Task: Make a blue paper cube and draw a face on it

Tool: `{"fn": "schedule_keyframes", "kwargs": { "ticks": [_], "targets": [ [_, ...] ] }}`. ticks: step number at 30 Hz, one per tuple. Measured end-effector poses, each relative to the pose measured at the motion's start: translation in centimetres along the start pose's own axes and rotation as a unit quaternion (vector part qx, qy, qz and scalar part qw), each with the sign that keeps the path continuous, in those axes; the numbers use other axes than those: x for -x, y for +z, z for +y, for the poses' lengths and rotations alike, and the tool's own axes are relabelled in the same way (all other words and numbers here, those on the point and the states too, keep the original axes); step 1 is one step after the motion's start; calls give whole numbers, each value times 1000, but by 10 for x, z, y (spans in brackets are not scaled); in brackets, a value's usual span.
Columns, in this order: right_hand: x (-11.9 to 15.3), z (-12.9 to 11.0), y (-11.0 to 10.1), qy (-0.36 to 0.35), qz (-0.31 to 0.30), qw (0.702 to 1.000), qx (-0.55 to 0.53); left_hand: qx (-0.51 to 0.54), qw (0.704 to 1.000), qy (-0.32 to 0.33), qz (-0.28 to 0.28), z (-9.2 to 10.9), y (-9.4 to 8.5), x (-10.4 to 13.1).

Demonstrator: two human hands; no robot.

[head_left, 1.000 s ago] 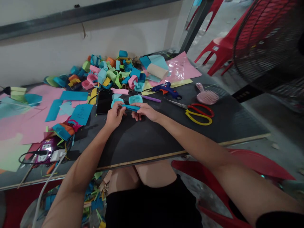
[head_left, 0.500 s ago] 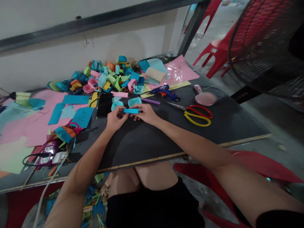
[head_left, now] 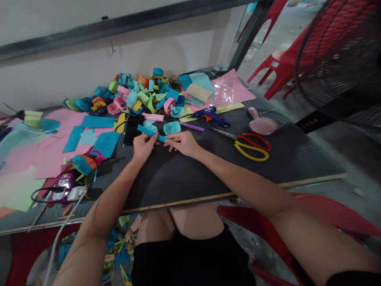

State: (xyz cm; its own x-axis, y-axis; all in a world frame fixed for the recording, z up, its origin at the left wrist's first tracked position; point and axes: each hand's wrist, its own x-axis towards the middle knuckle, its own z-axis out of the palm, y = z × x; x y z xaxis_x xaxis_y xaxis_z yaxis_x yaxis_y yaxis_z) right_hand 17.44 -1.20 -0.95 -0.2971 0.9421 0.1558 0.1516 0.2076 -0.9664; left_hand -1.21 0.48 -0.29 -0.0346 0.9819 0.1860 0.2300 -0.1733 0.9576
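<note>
Between them, my left hand (head_left: pixel 145 145) and my right hand (head_left: pixel 182 143) pinch a narrow blue paper strip (head_left: pixel 144 129). It slants down from upper left to lower right, its left end sticking out past my left fingers. Just behind the strip lie two light-blue folded paper cups: the right cup (head_left: pixel 172 128) shows whole, while the left cup (head_left: pixel 152 128) is partly covered by the strip and my hand. A black phone (head_left: pixel 131 131) lies left of my left hand. Beyond my right hand is a purple stick (head_left: pixel 192 126).
Colourful folded paper pieces (head_left: pixel 143 97) are heaped at the wall. A blue glue gun (head_left: pixel 212 115), scissors (head_left: pixel 251 147) and a pink hairbrush (head_left: pixel 263 125) lie to the right. Pink sheets (head_left: pixel 44 155) and a purple power socket (head_left: pixel 65 182) with cords are leftward. A fan (head_left: pixel 336 67) stands right.
The blue strip was level between my hands; now it is tilted, with a longer left end showing beyond my left fingers. The view has shifted slightly.
</note>
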Motion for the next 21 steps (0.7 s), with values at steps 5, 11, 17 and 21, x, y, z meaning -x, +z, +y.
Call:
{"fn": "schedule_keyframes", "kwargs": {
  "ticks": [5,11,17,21],
  "targets": [
    [-3,-5,0,18,1,999,-50,118,992,-51,18,3,9,2],
    [-8,-4,-4,55,-23,994,-88,87,995,-45,4,2,7,3],
    [-11,-6,-10,104,-155,972,-141,17,998,28,-52,6,-1,8],
    [-9,-5,-7,98,-187,965,-155,5,994,50,-99,7,3,15]
  ]
}}
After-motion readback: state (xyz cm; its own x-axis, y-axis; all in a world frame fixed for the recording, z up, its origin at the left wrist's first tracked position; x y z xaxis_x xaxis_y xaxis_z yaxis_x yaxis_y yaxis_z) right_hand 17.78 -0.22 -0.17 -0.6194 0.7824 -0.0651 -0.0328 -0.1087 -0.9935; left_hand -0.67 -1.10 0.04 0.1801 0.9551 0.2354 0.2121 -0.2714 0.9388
